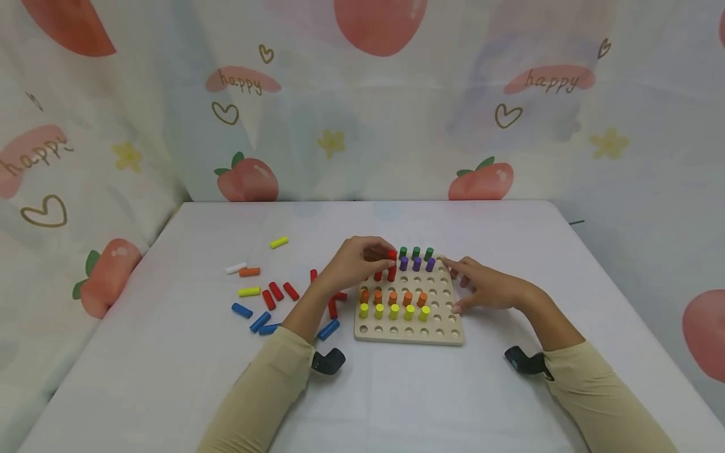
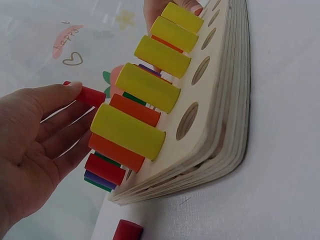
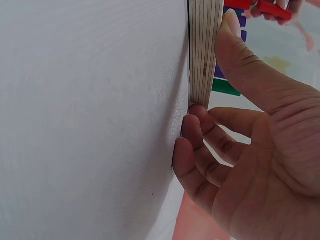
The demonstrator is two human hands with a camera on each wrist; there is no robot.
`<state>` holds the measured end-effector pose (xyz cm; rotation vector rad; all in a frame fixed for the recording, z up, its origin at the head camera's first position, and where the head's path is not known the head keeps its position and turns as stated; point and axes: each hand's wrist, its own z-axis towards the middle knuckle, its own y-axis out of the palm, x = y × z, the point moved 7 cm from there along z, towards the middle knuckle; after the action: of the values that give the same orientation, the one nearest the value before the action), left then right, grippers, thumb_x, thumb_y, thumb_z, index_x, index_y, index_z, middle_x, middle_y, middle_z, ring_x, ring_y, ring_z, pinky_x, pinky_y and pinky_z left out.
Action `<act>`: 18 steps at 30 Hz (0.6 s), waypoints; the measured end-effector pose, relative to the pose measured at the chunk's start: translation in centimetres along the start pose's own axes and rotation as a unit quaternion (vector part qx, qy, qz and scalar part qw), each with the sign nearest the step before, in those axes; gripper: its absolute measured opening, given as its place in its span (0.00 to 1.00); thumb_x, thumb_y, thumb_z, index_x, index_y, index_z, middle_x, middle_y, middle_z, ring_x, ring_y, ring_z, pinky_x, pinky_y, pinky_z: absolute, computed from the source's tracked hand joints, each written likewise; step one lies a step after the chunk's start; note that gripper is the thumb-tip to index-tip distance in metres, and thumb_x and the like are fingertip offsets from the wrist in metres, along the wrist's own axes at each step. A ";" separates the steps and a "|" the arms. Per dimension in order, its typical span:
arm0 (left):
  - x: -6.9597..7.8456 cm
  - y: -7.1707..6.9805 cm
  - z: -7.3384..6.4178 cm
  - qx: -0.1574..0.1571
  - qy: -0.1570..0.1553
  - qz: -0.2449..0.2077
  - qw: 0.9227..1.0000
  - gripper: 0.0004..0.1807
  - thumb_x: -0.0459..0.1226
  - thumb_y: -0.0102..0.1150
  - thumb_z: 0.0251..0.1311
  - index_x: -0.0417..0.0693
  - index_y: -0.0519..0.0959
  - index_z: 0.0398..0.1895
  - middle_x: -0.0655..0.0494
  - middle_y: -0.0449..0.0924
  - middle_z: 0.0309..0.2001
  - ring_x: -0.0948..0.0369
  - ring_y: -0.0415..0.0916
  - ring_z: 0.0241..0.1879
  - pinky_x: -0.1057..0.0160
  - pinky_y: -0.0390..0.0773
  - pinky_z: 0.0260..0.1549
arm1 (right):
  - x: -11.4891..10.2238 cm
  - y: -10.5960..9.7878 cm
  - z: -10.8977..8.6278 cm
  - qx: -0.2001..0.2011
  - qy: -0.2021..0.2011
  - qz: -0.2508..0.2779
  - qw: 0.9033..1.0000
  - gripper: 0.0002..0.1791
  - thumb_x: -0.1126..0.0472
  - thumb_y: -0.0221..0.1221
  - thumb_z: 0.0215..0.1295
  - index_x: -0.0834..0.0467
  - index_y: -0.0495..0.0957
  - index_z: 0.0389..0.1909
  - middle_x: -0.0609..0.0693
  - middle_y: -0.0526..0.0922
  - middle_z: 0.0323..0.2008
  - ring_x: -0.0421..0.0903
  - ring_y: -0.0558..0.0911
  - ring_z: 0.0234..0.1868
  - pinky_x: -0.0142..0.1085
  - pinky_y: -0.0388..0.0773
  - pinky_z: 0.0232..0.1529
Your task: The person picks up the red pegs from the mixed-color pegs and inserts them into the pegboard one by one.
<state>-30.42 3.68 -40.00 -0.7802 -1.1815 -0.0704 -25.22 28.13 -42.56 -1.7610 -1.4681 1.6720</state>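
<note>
A red peg (image 2: 92, 96) is pinched by the left hand (image 1: 361, 259) above the wooden pegboard (image 1: 408, 337); it should be held upright and lined up with a hole before pressing, while the board's right edge is touched by the right hand (image 1: 491, 284), with relaxed fingers. The hole underneath cannot be made out, and one loose blue peg (image 1: 269, 329) on the tabletop (image 1: 141, 377) is partly covered by the left forearm (image 1: 304, 314).
</note>
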 end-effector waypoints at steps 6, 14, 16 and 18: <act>0.1 0.4 0.2 -0.006 0.000 0.004 1.000 0.12 0.38 0.68 0.69 0.49 0.85 0.54 0.60 0.86 0.47 0.63 0.83 0.46 0.66 0.81 0.50 | 0.2 0.1 0.0 -0.001 0.004 0.002 1.000 0.59 0.47 0.76 0.58 0.60 0.51 0.82 0.55 0.69 0.57 0.52 0.70 0.53 0.44 0.78 0.51; 0.1 1.0 0.5 -0.016 -0.004 -0.003 1.000 0.13 0.38 0.68 0.69 0.47 0.84 0.54 0.60 0.86 0.46 0.63 0.82 0.45 0.67 0.81 0.47 | 0.2 0.1 0.0 -0.003 0.004 0.006 1.000 0.59 0.48 0.75 0.58 0.60 0.51 0.82 0.56 0.69 0.57 0.53 0.70 0.53 0.43 0.78 0.51; 0.2 1.1 0.6 -0.017 -0.006 -0.005 1.000 0.12 0.39 0.68 0.69 0.49 0.85 0.53 0.61 0.85 0.46 0.63 0.82 0.45 0.67 0.81 0.47 | 0.2 0.1 0.0 -0.003 0.006 0.007 1.000 0.59 0.48 0.75 0.58 0.60 0.51 0.82 0.55 0.69 0.57 0.53 0.70 0.53 0.43 0.78 0.51; 0.3 1.2 0.6 -0.018 -0.006 -0.005 1.000 0.12 0.39 0.68 0.68 0.50 0.85 0.52 0.62 0.85 0.46 0.63 0.82 0.45 0.66 0.81 0.47 | 0.2 0.1 0.0 -0.005 0.008 0.009 1.000 0.59 0.48 0.75 0.59 0.60 0.51 0.82 0.55 0.68 0.56 0.53 0.69 0.53 0.43 0.78 0.50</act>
<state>-30.30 5.02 -40.28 -0.8066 -1.1980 -0.0964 -25.26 28.27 -42.73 -1.7941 -1.4593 1.6583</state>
